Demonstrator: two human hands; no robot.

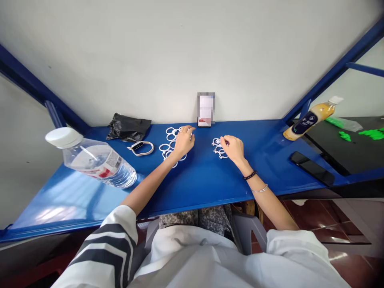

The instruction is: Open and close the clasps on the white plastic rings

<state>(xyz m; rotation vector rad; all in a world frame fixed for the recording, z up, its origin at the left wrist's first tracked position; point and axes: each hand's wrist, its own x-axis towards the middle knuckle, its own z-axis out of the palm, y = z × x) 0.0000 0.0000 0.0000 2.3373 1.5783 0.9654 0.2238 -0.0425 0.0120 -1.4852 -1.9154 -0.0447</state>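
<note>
Striped sleeve [111,240], left hand [183,142] closed on thin white rings [167,149], right hand [233,147] pinched on ring cluster [216,144]

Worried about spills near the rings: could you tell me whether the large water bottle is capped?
Capped: the water bottle has its white cap seated on the neck.

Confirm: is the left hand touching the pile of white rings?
Touching. The head view shows the left hand lying on the pile of white rings, with rings showing on both sides of it.
</note>
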